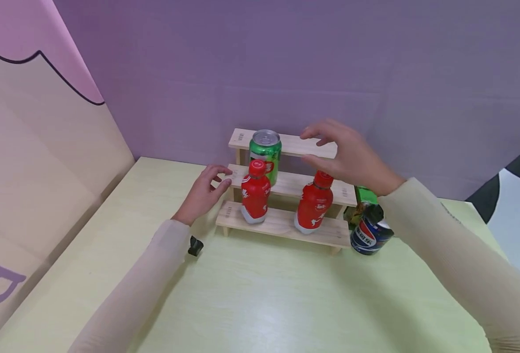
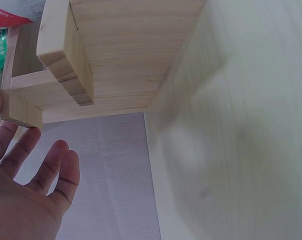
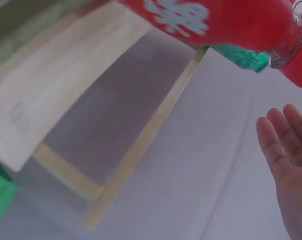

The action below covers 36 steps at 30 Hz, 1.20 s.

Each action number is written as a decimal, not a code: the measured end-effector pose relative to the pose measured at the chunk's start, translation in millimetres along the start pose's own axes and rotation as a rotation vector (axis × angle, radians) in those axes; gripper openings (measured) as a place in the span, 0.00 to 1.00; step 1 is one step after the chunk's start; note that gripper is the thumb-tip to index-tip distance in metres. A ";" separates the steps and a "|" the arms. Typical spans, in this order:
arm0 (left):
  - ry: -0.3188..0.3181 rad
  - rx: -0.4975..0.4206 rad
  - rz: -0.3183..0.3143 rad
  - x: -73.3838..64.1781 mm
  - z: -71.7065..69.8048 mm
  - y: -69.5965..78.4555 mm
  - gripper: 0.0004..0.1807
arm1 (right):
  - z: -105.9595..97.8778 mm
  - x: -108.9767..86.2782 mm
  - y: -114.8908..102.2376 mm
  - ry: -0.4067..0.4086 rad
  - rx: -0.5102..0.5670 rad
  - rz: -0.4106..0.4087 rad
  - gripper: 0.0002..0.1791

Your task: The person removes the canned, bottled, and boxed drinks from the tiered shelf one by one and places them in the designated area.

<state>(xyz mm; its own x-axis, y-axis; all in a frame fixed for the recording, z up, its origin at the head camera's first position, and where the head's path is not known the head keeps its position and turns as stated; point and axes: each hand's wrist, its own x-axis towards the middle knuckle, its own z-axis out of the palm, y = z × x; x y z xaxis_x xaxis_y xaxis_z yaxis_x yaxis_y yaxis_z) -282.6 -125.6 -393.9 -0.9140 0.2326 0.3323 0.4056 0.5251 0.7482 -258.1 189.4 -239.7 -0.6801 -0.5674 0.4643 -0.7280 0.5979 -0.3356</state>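
A three-tier wooden rack (image 1: 282,220) stands on the table. On its lowest plank are two red bottles: a left red bottle (image 1: 255,196) and a right red bottle (image 1: 314,208). Behind the left one, on the middle plank, is a green can (image 1: 266,147). My left hand (image 1: 203,192) is at the left end of the middle plank; in the left wrist view its fingertips (image 2: 28,135) touch or nearly touch the plank's end. Over the right bottle's cap hovers my right hand (image 1: 348,154), thumb and fingers apart, holding nothing. The right wrist view shows its fingers extended beside that bottle.
Right of the rack sits a dark blue cola can (image 1: 368,238), with a green package (image 1: 366,196) behind it, partly covered by the right arm. A purple backdrop (image 1: 198,113) rises behind the table (image 1: 251,299). A white chair (image 1: 516,215) is beyond the right edge.
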 end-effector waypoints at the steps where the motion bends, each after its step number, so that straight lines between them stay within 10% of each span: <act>1: 0.000 -0.003 -0.002 0.0 0.5 0.4 0.16 | 0.8 4.7 -0.9 -0.020 -0.004 0.001 0.23; 10: -0.005 0.007 0.012 1.0 6.0 4.1 0.16 | 4.8 35.2 -7.0 -0.259 -0.020 0.068 0.29; 36: -0.005 0.000 0.002 1.0 9.2 8.6 0.16 | 14.8 65.9 -17.1 -0.406 0.000 0.148 0.18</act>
<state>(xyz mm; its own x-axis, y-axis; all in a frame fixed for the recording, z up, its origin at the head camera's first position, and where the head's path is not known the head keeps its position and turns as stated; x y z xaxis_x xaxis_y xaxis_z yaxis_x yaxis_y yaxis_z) -280.1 -113.3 -392.5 -0.9134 0.2374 0.3307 0.4071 0.5246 0.7477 -291.8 133.4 -215.5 -0.7564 -0.6521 0.0506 -0.6198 0.6899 -0.3739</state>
